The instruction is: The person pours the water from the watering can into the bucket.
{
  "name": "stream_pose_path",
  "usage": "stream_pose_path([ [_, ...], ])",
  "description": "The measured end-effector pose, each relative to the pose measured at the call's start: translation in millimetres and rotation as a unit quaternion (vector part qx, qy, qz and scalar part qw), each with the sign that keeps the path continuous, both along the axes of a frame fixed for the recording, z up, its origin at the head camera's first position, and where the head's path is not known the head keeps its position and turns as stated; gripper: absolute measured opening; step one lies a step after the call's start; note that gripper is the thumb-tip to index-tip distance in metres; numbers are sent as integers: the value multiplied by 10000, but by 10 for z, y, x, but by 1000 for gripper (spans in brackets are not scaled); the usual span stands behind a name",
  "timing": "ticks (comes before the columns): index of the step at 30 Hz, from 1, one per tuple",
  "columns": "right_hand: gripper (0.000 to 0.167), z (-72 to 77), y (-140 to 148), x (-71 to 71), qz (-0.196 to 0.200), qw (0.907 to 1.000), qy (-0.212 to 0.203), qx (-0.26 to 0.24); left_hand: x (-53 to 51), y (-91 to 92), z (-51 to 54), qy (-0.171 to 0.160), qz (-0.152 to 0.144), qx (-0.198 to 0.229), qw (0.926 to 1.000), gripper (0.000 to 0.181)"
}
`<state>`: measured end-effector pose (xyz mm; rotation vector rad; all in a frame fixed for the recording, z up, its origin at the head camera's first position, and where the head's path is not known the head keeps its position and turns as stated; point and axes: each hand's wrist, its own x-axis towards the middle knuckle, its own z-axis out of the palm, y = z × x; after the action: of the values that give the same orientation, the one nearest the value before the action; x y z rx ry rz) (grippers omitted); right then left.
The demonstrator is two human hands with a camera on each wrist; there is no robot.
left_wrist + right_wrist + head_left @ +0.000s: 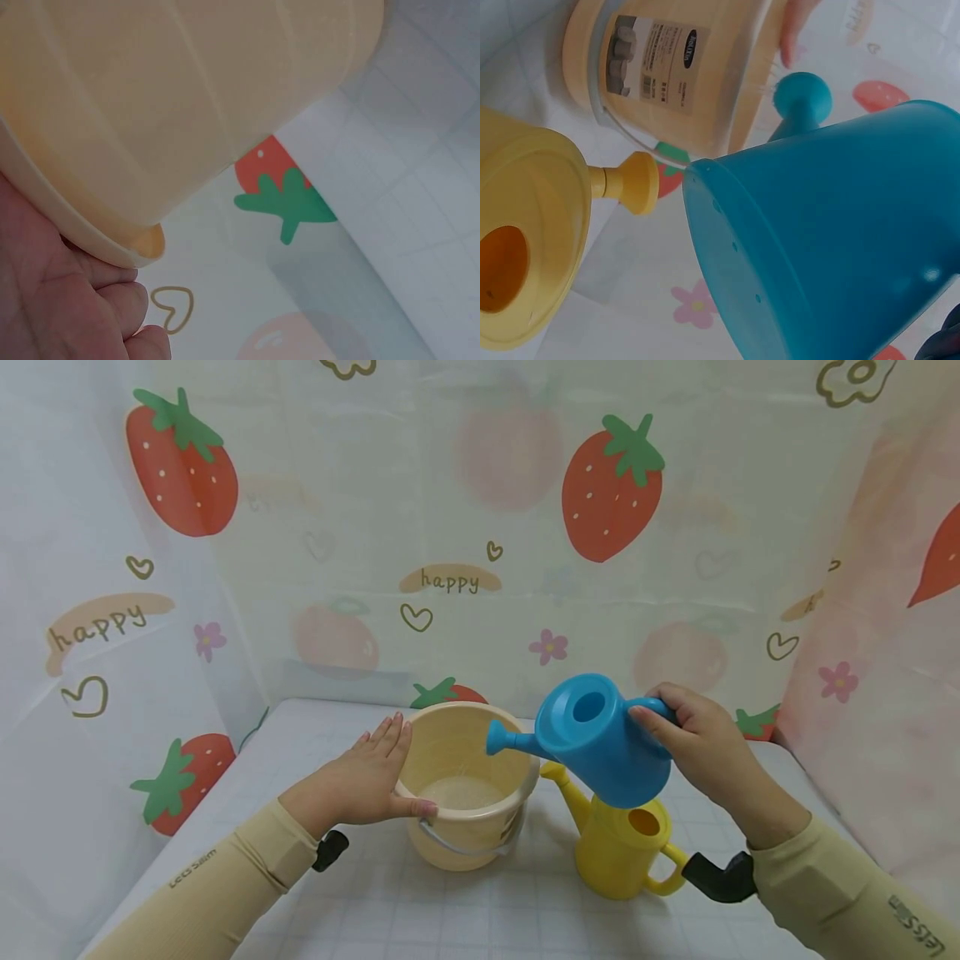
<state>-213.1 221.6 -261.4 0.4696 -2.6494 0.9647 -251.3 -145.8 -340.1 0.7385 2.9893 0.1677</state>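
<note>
My right hand [705, 739] grips the handle of a blue watering can [603, 743], tilted in the air. Its spout points left and reaches over the mouth of a cream bucket [468, 839]. Fine streaks, like water, show near the spout head [802, 97] in the right wrist view. A little liquid seems to lie on the bucket's bottom. My left hand [360, 777] rests against the bucket's left rim, fingers straight and thumb along the near edge. In the left wrist view those fingers [112, 300] touch the rim from outside.
Below the blue can, a yellow watering can [615, 852] stands on the white gridded table [360, 902], right of the bucket. The bucket's wire handle [472, 847] hangs at its front. A strawberry-print curtain [337, 527] encloses the back and sides.
</note>
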Motion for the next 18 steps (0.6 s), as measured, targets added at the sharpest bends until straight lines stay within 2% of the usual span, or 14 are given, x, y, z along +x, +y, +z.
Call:
stream_pose_path([
  [18, 31, 21, -2, 7, 27, 10000, 63, 39, -9, 0, -10, 51, -20, -73, 10000, 123],
])
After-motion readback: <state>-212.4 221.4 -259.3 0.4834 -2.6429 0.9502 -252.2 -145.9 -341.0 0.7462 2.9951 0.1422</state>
